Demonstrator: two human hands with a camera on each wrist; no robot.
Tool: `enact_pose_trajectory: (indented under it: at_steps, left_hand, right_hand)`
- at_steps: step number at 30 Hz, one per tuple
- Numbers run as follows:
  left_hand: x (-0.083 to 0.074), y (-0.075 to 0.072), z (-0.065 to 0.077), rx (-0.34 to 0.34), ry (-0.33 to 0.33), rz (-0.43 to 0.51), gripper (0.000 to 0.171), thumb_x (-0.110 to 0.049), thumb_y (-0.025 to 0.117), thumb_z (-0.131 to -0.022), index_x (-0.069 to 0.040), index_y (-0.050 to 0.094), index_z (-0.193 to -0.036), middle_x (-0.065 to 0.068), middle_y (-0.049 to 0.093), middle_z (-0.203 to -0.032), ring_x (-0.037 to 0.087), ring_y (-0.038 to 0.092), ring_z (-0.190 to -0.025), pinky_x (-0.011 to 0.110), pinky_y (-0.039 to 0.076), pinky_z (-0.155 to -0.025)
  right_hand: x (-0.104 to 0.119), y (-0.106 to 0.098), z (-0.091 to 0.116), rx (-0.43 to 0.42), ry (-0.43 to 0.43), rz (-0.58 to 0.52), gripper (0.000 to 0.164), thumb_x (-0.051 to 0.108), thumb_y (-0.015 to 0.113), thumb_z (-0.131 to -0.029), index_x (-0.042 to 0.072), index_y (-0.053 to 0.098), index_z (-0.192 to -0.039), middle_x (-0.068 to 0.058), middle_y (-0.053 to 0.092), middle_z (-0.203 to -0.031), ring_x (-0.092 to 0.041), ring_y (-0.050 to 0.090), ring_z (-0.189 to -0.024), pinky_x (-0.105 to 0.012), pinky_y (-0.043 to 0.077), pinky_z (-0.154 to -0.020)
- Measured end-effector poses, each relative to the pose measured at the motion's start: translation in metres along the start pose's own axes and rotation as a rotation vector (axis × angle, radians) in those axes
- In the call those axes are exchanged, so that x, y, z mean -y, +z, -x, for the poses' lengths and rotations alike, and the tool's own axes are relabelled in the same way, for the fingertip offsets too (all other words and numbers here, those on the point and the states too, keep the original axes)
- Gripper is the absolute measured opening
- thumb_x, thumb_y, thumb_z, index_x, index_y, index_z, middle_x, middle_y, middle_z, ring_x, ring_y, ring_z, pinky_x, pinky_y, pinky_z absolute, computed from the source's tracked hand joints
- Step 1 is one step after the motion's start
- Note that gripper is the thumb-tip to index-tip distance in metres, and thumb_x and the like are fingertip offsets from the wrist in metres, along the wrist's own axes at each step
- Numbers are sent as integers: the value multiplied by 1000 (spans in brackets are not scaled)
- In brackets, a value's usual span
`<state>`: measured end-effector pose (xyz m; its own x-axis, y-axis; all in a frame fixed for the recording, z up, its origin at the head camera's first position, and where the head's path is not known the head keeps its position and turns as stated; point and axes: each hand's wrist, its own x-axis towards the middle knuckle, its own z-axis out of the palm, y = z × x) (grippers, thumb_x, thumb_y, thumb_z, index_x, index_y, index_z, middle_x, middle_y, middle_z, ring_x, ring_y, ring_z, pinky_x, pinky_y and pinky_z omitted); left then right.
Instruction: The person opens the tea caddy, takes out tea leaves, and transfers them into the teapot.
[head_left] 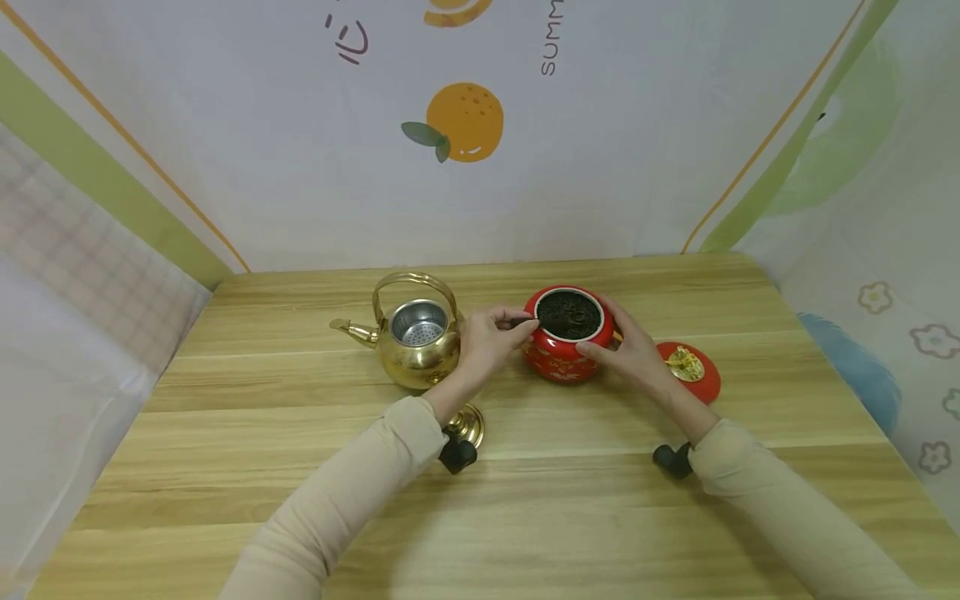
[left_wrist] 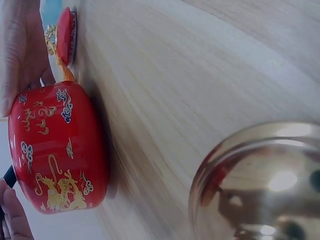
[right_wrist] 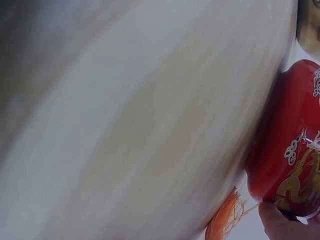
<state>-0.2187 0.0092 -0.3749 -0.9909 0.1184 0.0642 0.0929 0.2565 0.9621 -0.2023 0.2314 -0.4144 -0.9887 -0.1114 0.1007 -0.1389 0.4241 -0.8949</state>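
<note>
A red jar (head_left: 564, 362) with gold dragon and cloud patterns stands open on the table, filled near its white rim with dark, tea-like leaves (head_left: 568, 315). Around its right side curls my right hand (head_left: 630, 354), holding it with the thumb at the front. My left hand (head_left: 489, 337) is at the left rim, pinching a slim black tool (left_wrist: 10, 176); I cannot tell what its far end looks like. Just left of that hand is a gold teapot (head_left: 416, 358), lidless, with a perforated metal strainer (head_left: 418, 323) inside.
The jar's red lid (head_left: 701, 383), with a gold knob, lies to the right behind my wrist. An orange tassel (right_wrist: 223, 217) hangs by the jar. Beneath my left forearm, the gold teapot lid (head_left: 471, 425) is partly hidden. Printed cloth (head_left: 600, 167) hangs behind the wooden table (head_left: 562, 517).
</note>
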Motion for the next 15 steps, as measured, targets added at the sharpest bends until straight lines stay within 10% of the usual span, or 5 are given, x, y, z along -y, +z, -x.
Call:
enact_pose_trajectory:
  at_steps: [15]
  left_hand:
    - [-1,-13,8,-25,-22,131,17,-7,72,-82,4,71,-95,18,71,-87,6,65,-65,23,57,-65]
  right_hand:
    - [2,-1,0,9,3,-9,83,14,73,-83,9,23,-149,-17,30,-150,-33,31,-137,-45,40,-104]
